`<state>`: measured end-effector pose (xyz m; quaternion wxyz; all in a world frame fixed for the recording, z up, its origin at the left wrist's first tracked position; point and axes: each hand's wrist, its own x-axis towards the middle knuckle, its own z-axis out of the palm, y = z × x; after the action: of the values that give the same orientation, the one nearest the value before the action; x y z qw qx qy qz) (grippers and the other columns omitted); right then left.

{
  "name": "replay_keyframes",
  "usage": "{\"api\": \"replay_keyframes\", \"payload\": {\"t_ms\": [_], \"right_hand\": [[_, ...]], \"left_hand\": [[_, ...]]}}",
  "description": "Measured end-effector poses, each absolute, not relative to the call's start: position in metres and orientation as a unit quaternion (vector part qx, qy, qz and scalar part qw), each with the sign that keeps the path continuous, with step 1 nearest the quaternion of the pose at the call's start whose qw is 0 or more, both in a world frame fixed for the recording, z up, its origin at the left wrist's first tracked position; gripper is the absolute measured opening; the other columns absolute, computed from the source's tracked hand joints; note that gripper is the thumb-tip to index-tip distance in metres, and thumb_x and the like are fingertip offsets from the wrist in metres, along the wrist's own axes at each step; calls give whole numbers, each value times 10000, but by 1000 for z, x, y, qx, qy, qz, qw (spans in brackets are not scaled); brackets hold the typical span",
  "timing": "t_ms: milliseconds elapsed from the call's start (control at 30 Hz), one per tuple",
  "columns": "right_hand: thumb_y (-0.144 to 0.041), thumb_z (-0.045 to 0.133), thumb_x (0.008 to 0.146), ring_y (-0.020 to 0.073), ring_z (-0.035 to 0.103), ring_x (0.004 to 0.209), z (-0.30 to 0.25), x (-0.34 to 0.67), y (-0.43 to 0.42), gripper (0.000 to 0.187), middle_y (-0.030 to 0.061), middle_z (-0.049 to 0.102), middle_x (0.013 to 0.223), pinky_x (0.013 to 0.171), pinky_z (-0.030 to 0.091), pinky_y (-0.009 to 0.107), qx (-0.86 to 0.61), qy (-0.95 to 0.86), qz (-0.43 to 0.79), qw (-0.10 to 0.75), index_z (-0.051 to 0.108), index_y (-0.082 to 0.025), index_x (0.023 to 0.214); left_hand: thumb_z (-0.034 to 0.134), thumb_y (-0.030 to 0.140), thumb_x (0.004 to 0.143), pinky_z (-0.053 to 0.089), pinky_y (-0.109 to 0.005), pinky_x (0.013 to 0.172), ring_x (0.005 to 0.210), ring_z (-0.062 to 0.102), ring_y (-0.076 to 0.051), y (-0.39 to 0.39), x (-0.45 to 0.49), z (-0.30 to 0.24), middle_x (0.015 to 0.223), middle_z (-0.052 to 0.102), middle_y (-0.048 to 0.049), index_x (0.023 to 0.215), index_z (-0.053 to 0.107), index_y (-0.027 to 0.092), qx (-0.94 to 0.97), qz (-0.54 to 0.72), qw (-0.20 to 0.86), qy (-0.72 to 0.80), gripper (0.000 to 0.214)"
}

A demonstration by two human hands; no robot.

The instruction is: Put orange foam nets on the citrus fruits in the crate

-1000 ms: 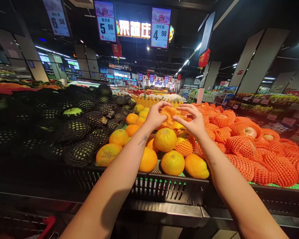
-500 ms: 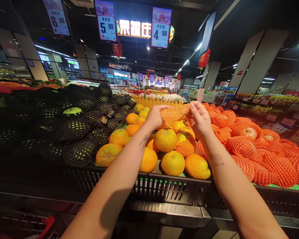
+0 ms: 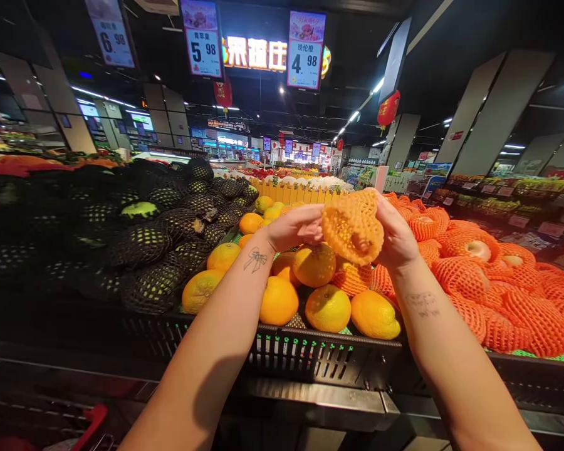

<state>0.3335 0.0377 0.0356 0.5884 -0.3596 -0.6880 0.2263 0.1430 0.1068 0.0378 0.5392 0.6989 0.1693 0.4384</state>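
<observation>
An orange foam fruit net point(image 3: 350, 219) is held up between my two hands, its open mouth tilted down and toward me. My left hand point(image 3: 298, 227) grips the net's left edge, fingers partly hidden behind it. Wrapped round its right side is my right hand point(image 3: 395, 230), with most fingers out of sight. Whatever shows darkly inside the net's mouth I cannot make out. Just below lie bare oranges, among them one right under the net point(image 3: 314, 264), one at the front point(image 3: 328, 308) and one at the front right point(image 3: 375, 314).
The oranges sit in a black slatted crate point(image 3: 305, 357). Melons in black nets point(image 3: 150, 241) are heaped on the left. Fruits in red-orange foam nets point(image 3: 493, 282) fill the right. Price screens point(image 3: 305, 50) hang overhead. A red cart handle point(image 3: 91, 426) shows at lower left.
The foam net, stretched flat sideways before, is now opened out with its mouth facing me. My right hand has shifted round its right side. The view has moved slightly.
</observation>
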Motion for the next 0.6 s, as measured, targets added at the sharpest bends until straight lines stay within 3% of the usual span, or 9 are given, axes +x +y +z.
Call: {"api": "replay_keyframes", "payload": {"t_ms": [133, 233, 467, 600], "right_hand": [[-695, 534, 822, 304, 642, 979, 36, 328, 30, 487, 76, 621, 995, 792, 539, 468, -334, -690, 293, 571, 482, -256, 1027], [-713, 566, 789, 307, 634, 979, 36, 326, 29, 512, 76, 622, 985, 796, 538, 476, -322, -693, 309, 566, 479, -255, 998], [-728, 540, 812, 285, 652, 931, 32, 325, 27, 531, 74, 634, 986, 747, 550, 435, -360, -679, 292, 570, 514, -257, 1054], [-620, 664, 778, 237, 639, 884, 33, 322, 28, 457, 54, 642, 999, 718, 540, 368, -321, -657, 386, 562, 538, -251, 1017]], "left_hand": [[877, 521, 534, 568, -350, 700, 968, 687, -315, 105, 140, 39, 968, 709, -118, 936, 725, 186, 749, 308, 576, 112, 545], [869, 421, 554, 562, -335, 692, 991, 677, -303, 102, 139, 42, 999, 704, -106, 956, 724, 201, 757, 327, 554, 116, 481], [864, 382, 539, 553, -353, 680, 798, 670, -253, 92, 136, 47, 807, 660, -83, 702, 656, 168, 771, 346, 526, 97, 340], [816, 344, 618, 478, -252, 614, 646, 557, -118, 87, 134, 52, 696, 535, -16, 641, 542, 160, 752, 353, 551, 75, 331]]}}
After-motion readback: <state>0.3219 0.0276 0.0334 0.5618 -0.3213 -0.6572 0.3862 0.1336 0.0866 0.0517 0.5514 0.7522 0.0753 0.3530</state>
